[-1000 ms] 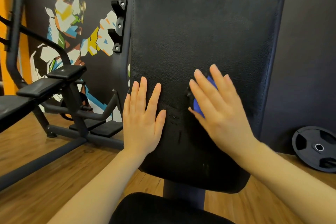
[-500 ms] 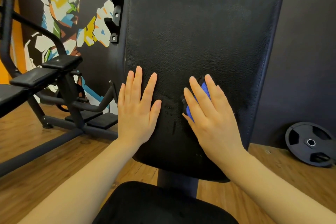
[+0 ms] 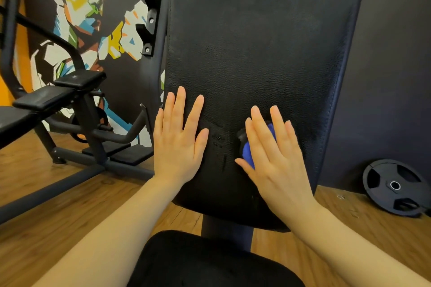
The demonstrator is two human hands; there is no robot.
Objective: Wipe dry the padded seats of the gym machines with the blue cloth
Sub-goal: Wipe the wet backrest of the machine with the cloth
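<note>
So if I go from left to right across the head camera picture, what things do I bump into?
Black bench pads → colourful wall painting → left hand → blue cloth under the right hand → weight plate.

Blue cloth (image 3: 249, 154) — against black backrest pad (image 3: 256, 53)

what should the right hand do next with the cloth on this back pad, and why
Probably slide the right hand, with the blue cloth pressed flat under its straight fingers, up the back pad. The cloth sits low on the pad, with a wide stretch of padding above it. The left hand lies flat beside it and can steady the pad.
</note>
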